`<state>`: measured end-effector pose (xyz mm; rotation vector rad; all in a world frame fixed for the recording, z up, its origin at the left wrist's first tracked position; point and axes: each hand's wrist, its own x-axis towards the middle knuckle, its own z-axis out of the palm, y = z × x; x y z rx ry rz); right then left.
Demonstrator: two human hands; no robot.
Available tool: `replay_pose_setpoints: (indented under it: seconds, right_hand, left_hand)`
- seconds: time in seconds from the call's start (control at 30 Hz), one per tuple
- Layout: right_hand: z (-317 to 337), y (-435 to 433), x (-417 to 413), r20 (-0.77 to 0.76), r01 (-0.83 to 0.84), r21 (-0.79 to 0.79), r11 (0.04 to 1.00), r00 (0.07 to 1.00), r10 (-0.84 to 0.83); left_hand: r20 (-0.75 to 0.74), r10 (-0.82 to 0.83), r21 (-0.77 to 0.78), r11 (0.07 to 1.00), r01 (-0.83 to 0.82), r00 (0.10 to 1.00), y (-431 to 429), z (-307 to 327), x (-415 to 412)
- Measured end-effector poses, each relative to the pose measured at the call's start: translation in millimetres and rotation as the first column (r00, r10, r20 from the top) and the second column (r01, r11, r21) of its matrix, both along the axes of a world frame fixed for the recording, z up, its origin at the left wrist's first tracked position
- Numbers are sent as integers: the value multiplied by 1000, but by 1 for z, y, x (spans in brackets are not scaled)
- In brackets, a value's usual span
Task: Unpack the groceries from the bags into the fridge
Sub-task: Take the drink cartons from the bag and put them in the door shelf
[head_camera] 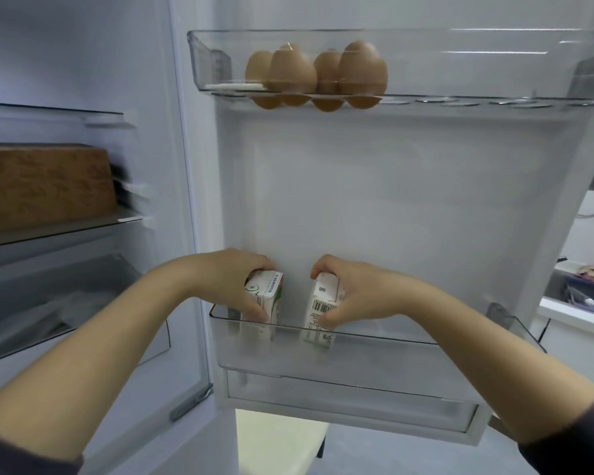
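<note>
Two cartons (267, 305) (320, 308) in door bin (408, 358): left hand (232, 281) grips one, right hand (355, 296) other; four eggs (294, 68) above.

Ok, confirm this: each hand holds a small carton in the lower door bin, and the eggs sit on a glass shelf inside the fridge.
Wrong on the eggs: the head view shows them in the top door tray, not on a glass shelf. The left hand and right hand each hold a carton in the lower door bin.

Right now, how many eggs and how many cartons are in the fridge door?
eggs: 4
cartons: 2
total: 6
</note>
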<state>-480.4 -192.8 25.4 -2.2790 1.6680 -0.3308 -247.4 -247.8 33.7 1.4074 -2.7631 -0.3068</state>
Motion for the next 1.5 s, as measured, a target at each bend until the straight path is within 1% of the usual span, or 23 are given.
replay_pose_setpoints:
  seconds: [0.07, 0.13, 0.17, 0.23, 0.33, 0.43, 0.5, 0.53, 0.6, 0.67, 0.73, 0.77, 0.8, 0.83, 0.93, 1.03, 1.13, 1.2, 1.33, 1.43, 1.5]
  right_hand:
    - [0, 1, -3, -4, 19, -30, 999, 1000, -19]
    - [-1, 3, -11, 60, 58, -66, 996, 997, -54]
    - [-2, 4, -18, 126, 79, -81, 994, 990, -69]
    - [-3, 8, -31, 309, 93, -79, 993, 949, -65]
    - [-1, 16, -43, 564, 103, -118, 988, 826, -19]
    - [-1, 27, -50, 740, 78, -154, 985, 669, 63]
    - [-3, 33, -53, 798, 68, -175, 982, 594, 101]
    - [-4, 36, -54, 806, 72, -189, 979, 581, 113]
    - [-5, 39, -58, 775, 77, -204, 976, 621, 113]
    - [-5, 40, -62, 694, 67, -187, 980, 716, 84]
    - [-7, 39, -60, 551, 54, -183, 982, 833, 57]
    - [-9, 37, -57, 476, 51, -185, 981, 879, 44]
    - [-10, 35, -52, 428, 50, -186, 981, 903, 35]
    - [-11, 33, -46, 417, 51, -184, 982, 908, 31]
    - [-11, 25, -30, 481, 59, -168, 984, 876, 30]
    - [-20, 18, -19, 477, 63, -133, 989, 879, 8]
    - [-28, 16, -10, 443, 56, -50, 997, 896, -28]
    - [-30, 14, -7, 421, 64, -2, 998, 905, -58]
    - [-27, 9, -4, 436, 94, 121, 988, 890, -138]
    - [-21, 10, -3, 425, 75, 182, 980, 893, -147]
    - [-18, 10, -3, 424, 78, 186, 979, 893, -151]
  left_hand:
    - [42, 1, -16, 1000, -1, 999, 2, 4, 0]
    - [41, 10, -18, 1000, -9, 999, 5, 5, 0]
    - [28, 12, -21, 1000, -12, 1000, 6, 4, -1]
    - [-14, 7, -55, 998, -8, 1000, 11, 5, -4]
    - [-74, -24, -144, 989, 13, 997, 22, 10, -14]
    - [-194, -113, -100, 990, 94, 974, 33, 16, -32]
    - [-288, -150, -74, 988, 134, 946, 35, 19, -42]
    - [-340, -158, -72, 987, 141, 927, 35, 20, -45]
    - [-447, -157, -56, 987, 148, 880, 32, 22, -48]
    - [-525, -161, -53, 986, 156, 836, 30, 25, -49]
    - [-566, -176, -65, 984, 169, 805, 29, 29, -51]
    - [-565, -182, -75, 983, 170, 805, 28, 30, -52]
    - [-558, -186, -83, 982, 169, 809, 29, 32, -54]
    - [-549, -188, -87, 982, 168, 814, 29, 32, -55]
    - [-503, -178, -87, 984, 156, 846, 28, 26, -57]
    - [-408, -158, -78, 987, 138, 899, 26, 14, -53]
    - [-296, -131, -38, 991, 125, 946, 21, 8, -37]
    - [-218, -85, -22, 996, 82, 972, 17, 8, -21]
    - [-111, 9, 30, 1000, -6, 994, 17, 11, 2]
    - [-2, 11, -34, 999, -11, 1000, 17, 12, 3]
    - [13, 10, -62, 998, -9, 1000, 16, 13, 2]
